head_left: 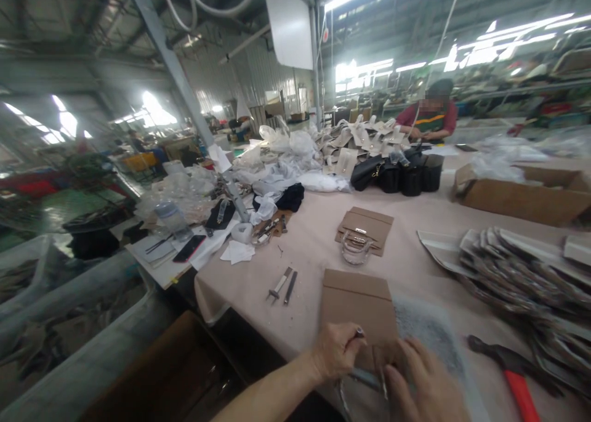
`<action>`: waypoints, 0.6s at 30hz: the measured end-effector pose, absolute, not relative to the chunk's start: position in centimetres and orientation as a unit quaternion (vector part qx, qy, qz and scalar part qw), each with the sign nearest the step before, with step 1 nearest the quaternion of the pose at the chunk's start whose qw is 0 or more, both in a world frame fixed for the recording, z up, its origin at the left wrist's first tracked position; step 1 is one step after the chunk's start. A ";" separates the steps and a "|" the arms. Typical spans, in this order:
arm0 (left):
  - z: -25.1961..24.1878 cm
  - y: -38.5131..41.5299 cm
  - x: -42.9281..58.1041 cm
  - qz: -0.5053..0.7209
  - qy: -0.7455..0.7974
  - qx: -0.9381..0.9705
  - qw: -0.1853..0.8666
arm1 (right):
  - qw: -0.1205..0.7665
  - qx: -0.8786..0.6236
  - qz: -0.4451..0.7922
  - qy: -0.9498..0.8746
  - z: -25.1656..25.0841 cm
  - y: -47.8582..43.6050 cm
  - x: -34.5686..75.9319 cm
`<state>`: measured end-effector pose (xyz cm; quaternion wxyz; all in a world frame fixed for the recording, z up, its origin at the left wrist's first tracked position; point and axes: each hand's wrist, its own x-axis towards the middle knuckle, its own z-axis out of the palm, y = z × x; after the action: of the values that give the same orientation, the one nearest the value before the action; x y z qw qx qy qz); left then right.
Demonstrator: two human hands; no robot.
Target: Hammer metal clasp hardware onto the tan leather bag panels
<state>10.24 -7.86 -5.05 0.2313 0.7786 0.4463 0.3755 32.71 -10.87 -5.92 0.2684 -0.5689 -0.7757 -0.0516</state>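
A tan leather bag panel (pixel 357 296) lies at the table's near edge, below the middle of the view. My left hand (pixel 339 351) is closed in a pinch over its lower part; a small shiny tip pokes out of the fingers, too little to name. My right hand (pixel 425 379), slightly blurred, is closed on the panel's lower right edge, thumb toward me. Between and below the hands hangs a clear curved handle (pixel 342 397), partly hidden. Farther up the table rests another tan panel (pixel 373 222) with metal fittings and a clear handle (pixel 355 252).
At right lie a red-handled hammer (pixel 519 388) and a stack of grey-brown pieces (pixel 512 280). Two metal tools (pixel 290 288) lie left of the panel. Black bags (pixel 410 177), a cardboard box (pixel 521 197) and plastic-wrapped heaps (pixel 295 157) stand behind. A co-worker (pixel 429 117) sits beyond.
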 end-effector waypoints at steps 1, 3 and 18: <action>-5.2 -8.0 10.3 0.373 0.441 0.786 0.219 | 0.268 -0.550 -0.054 -0.789 -6.6 -10.9 30.6; -5.6 -8.2 10.4 0.352 0.379 0.835 0.189 | 0.272 -0.546 -0.086 -0.788 -8.3 -11.1 28.1; -1.8 -2.3 3.4 0.308 0.770 0.519 0.207 | 0.239 -0.532 -0.066 -0.809 -6.1 -11.8 27.4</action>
<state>3.43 -2.34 -1.76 0.2068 0.5194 0.7698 0.3080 27.41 -11.79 -6.06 0.2390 -0.5323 -0.8094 -0.0661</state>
